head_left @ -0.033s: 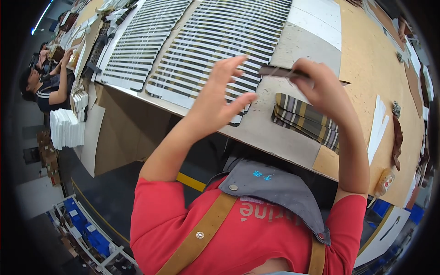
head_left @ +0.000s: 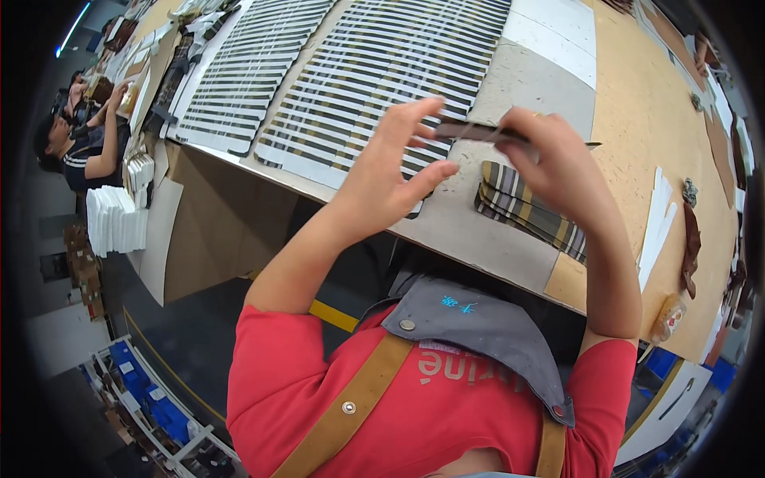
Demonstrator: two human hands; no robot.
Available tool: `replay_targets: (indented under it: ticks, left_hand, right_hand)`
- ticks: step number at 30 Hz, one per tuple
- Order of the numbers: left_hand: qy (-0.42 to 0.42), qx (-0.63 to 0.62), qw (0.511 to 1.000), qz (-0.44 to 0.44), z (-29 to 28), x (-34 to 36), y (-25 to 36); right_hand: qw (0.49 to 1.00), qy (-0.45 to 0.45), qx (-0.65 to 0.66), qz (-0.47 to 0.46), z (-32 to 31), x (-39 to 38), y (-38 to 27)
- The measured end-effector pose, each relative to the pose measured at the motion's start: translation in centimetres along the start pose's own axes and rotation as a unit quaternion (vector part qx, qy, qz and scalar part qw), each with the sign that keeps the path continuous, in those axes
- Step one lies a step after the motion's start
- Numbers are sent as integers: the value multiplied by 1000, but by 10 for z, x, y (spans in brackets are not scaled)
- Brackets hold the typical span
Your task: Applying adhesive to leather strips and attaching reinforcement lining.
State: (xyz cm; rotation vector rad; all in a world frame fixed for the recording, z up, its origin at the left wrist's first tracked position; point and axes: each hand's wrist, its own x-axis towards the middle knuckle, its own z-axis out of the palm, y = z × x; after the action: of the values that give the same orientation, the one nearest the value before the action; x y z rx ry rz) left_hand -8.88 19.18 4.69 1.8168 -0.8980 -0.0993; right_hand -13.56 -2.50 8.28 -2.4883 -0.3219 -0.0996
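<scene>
My right hand (head_left: 558, 163) pinches a thin dark strip (head_left: 472, 132) above the table, fingers and thumb closed on its right part. The strip is blurred and seen nearly edge-on, so its material is hard to tell. At its left end is my left hand (head_left: 382, 171), thumb and fingers apart; whether a fingertip touches the strip I cannot tell. Below my right hand lies a stack of striped plaid pieces (head_left: 530, 209) with rounded ends. Beyond my left hand, long rows of overlapping dark-and-white strips (head_left: 343, 103) cover the table.
Another row of strips (head_left: 239, 76) lies farther left. White strips (head_left: 657, 227), a brown scrap (head_left: 691, 247) and a small bottle (head_left: 668, 319) are on the table's right. At the left, a person (head_left: 88, 151) works near a white stack (head_left: 115, 223).
The strip and my right hand have shifted slightly left. My left hand has moved a little to the right, so it is closer to the strip's end.
</scene>
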Motion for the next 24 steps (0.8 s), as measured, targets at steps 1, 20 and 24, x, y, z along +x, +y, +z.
replay_targets:
  ticks: [1, 20, 24]
  left_hand:
    - [6, -59, 998, -2, 4, 0, -3]
    - [224, 259, 901, -268, -134, -96, -93]
    - [225, 308, 889, -252, -130, -94, -96]
  right_hand:
    - [999, 8, -25, -38, 2, -3, -9]
    - [971, -89, 212, 64, 111, -20, -39]
    - [973, -102, 194, 73, 113, -17, -41]
